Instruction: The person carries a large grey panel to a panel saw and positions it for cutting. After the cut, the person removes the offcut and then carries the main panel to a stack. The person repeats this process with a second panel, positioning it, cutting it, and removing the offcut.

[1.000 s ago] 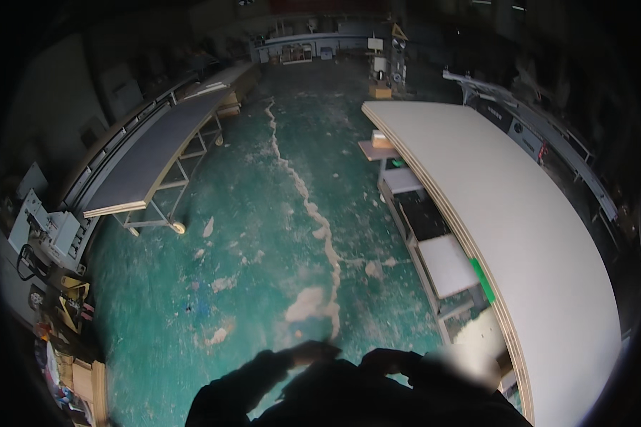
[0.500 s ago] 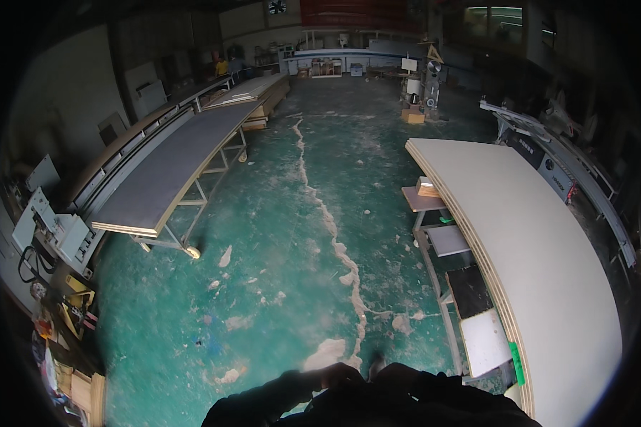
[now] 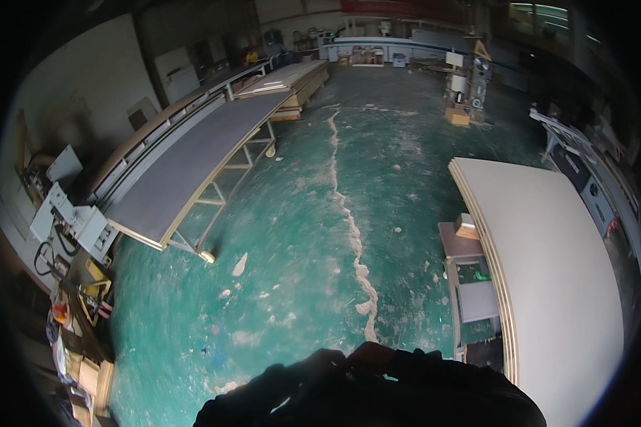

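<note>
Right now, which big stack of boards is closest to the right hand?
The pale-topped stack on the right. The dark-topped stack on the left and the far stack behind it lie farther from the right hand.

Fingers (image 3: 369, 351) too dark for detail

Passage: green floor (image 3: 295, 206), running lengthwise between side rows. Obstacles: dark-topped wheeled trolley (image 3: 192, 164), bounding left; pale panel stack (image 3: 552, 277), blocking right; brown board (image 3: 456, 240), jutting from under stack; upright machine (image 3: 477, 85), standing far off, right of centre.
</note>
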Motion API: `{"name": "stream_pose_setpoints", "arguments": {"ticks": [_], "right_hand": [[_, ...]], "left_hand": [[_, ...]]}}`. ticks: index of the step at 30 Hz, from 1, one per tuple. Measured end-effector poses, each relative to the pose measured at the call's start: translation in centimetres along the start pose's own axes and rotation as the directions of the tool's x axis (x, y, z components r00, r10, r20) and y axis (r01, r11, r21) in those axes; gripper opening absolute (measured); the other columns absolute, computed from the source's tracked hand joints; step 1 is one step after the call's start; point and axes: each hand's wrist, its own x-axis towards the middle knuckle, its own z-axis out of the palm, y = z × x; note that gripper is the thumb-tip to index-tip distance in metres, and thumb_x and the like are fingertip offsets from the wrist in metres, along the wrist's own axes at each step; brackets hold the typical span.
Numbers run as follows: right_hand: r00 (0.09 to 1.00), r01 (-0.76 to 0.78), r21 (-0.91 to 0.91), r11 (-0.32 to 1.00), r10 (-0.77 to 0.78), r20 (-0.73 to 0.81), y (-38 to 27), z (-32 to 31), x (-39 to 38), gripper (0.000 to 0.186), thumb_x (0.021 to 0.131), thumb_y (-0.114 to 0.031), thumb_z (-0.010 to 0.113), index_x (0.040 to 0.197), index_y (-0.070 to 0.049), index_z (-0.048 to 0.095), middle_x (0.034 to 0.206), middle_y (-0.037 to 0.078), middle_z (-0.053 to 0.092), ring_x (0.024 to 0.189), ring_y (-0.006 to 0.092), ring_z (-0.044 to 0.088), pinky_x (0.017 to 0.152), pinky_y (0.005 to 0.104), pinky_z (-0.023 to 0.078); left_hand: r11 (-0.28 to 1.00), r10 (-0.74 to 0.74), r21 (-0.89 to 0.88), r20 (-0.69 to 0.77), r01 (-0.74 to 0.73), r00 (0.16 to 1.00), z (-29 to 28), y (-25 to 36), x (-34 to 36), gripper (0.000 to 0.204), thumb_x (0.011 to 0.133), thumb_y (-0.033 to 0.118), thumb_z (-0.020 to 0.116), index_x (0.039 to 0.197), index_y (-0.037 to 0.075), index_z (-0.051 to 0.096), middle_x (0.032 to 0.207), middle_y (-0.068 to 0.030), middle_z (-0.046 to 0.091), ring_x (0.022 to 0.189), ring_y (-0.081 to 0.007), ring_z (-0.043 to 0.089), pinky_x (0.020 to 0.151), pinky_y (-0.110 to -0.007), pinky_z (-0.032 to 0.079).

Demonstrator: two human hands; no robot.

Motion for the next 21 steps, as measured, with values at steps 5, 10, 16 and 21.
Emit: {"name": "stream_pose_setpoints", "arguments": {"ticks": [5,10,16,21], "right_hand": [[0.981,0.193,-0.245,0.95,-0.19,0.034,3.5,-7.6,3.8,0.022,0.094,-0.02,0.052,0.1,-0.005,0.066,0.081,0.014,0.069,0.075,0.0297,0.07,0.065,0.0375,0.053],[0.997,-0.025,-0.109,0.994,0.017,-0.079,8.5,-13.1,11.0,0.025,0.095,-0.024,0.052,0.103,-0.004,0.064,0.08,0.017,0.068,0.076,0.0349,0.069,0.062,0.0401,0.052],[0.988,0.002,-0.247,0.969,-0.04,-0.15,14.2,-21.4,19.9,0.023,0.09,-0.027,0.058,0.092,-0.006,0.066,0.074,0.018,0.066,0.074,0.0371,0.066,0.065,0.0413,0.052],[0.966,-0.225,0.16,0.961,0.242,-0.095,15.9,-28.4,22.6,0.029,0.092,-0.033,0.062,0.106,-0.009,0.07,0.086,0.013,0.069,0.076,0.0258,0.067,0.071,0.0381,0.053]], "left_hand": [[0.995,0.052,0.09,-0.093,-0.043,0.994,-6.4,2.2,4.5,0.019,0.086,0.017,0.07,0.102,0.007,0.07,0.094,-0.0075,0.071,0.087,-0.0167,0.067,0.08,-0.034,0.054],[0.916,0.062,0.4,-0.122,-0.008,0.991,-14.7,3.9,9.3,0.022,0.088,0.023,0.069,0.102,0.006,0.07,0.092,-0.0121,0.07,0.086,-0.0213,0.068,0.078,-0.036,0.053],[0.902,0.228,0.385,-0.044,-0.194,0.973,-29.2,2.3,15.9,0.023,0.086,0.027,0.068,0.097,0.007,0.072,0.092,-0.0111,0.071,0.086,-0.0271,0.069,0.078,-0.037,0.054],[0.922,0.303,0.241,0.047,-0.305,0.952,-37.8,0.1,21.1,0.017,0.079,0.02,0.065,0.09,0.008,0.071,0.083,-0.0107,0.07,0.081,-0.0299,0.069,0.074,-0.039,0.056]]}}
